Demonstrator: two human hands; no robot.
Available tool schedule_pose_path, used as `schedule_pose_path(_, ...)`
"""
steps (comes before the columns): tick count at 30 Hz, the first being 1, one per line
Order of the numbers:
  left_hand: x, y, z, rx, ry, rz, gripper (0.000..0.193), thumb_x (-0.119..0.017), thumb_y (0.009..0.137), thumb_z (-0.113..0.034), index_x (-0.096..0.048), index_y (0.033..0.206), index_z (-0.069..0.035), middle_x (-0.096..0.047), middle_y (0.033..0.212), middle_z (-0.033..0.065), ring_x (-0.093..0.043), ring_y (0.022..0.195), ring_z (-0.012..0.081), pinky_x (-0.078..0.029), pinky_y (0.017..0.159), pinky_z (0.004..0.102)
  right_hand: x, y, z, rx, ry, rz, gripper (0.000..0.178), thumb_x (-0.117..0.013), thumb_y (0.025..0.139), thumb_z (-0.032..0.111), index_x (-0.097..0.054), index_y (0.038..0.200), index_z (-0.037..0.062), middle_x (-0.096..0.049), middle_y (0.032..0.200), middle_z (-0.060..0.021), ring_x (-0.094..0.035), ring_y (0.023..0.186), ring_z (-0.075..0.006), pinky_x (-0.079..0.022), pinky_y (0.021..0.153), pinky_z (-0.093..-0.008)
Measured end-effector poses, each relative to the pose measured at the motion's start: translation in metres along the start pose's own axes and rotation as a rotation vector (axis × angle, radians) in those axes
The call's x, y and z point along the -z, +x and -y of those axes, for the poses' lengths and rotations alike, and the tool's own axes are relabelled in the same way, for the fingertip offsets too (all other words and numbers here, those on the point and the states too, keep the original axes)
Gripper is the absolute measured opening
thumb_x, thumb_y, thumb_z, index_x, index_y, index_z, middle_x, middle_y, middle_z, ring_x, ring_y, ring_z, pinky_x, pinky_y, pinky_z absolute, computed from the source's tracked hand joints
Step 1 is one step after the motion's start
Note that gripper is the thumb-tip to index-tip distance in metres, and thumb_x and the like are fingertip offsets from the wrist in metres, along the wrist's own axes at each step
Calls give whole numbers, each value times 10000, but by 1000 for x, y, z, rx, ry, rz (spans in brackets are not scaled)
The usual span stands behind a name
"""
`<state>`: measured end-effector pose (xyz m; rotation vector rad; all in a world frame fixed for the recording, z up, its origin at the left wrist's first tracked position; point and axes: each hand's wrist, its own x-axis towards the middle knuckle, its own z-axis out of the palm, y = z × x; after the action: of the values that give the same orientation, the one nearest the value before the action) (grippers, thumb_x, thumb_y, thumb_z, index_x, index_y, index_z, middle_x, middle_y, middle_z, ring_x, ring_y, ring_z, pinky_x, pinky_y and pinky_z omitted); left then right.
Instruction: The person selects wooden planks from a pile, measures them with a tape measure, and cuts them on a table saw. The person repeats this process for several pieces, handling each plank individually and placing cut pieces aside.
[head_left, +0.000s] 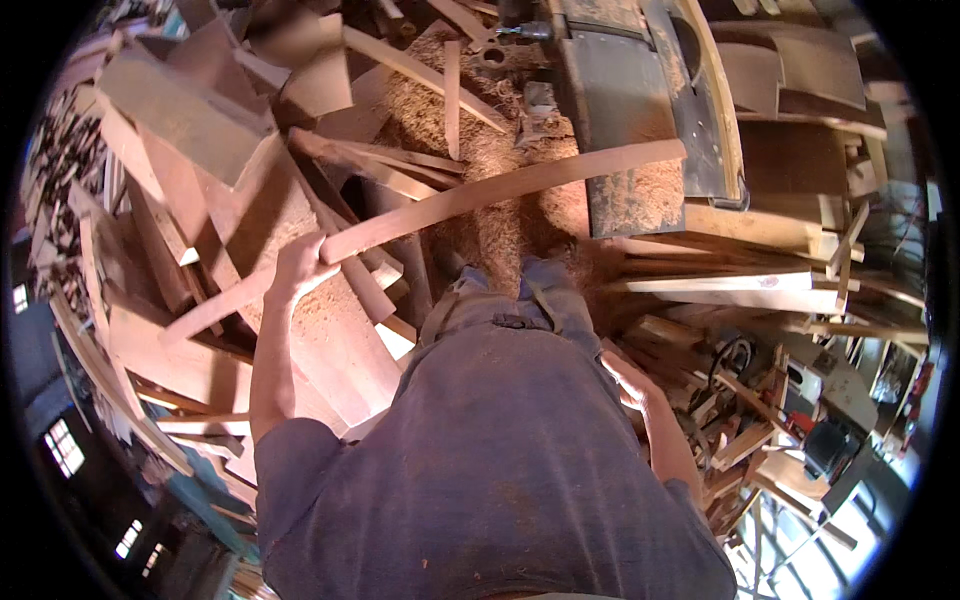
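Observation:
A long, slightly curved strip of wood (480,195) runs across in front of me. My left hand (300,268) is wrapped round it left of its middle. The strip's right end reaches over the sawdust-dusted end of a grey metal machine table (625,120); I cannot tell if it touches. Its left end lies over stacked boards. My right hand (628,380) hangs beside my right hip with its fingers loosely stretched, and nothing shows in it.
Wide boards (185,115) and offcuts pile up on the left. Sawdust (495,185) covers the floor ahead, near my feet. More lumber (740,290) is stacked to the right, with scrap wood (745,445) behind it. A curved guard (725,100) edges the machine.

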<state>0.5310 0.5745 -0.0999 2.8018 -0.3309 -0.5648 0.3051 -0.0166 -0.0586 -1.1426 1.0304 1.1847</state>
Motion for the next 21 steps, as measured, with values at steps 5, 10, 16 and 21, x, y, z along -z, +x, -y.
schedule_pose_path(5,39,-8,-73,-25,-83,-9,368,-860,687,-218,-677,977,-84,-699,862,143,-702,832,348,-552,724,438,52,30,1,-16,-414,71,642,-562,1001,509,-406,1532,183,-480,1430,-76,-503,1251,-220,-424,982,-370)
schedule_pose_path(10,64,-5,-139,13,-68,41,395,-873,653,-193,-688,980,-71,-697,833,134,-701,775,299,-553,686,413,95,33,21,180,-531,45,465,-576,998,411,-516,1366,132,-594,1134,-48,-558,955,-175,-449,814,-316)
schedule_pose_path(16,69,24,-228,39,-36,144,460,-886,632,-211,-712,1036,-76,-723,901,135,-719,823,309,-573,738,398,162,32,37,297,-199,163,366,-676,940,335,-563,1133,45,-621,870,-55,-621,774,-145,-527,609,-311)
schedule_pose_path(21,32,71,-295,-135,-131,25,482,-897,631,-229,-708,1048,-79,-720,932,147,-719,850,317,-574,756,393,200,37,35,225,-328,50,580,-658,950,420,-519,1372,48,-684,907,-105,-698,756,-184,-575,604,-321)
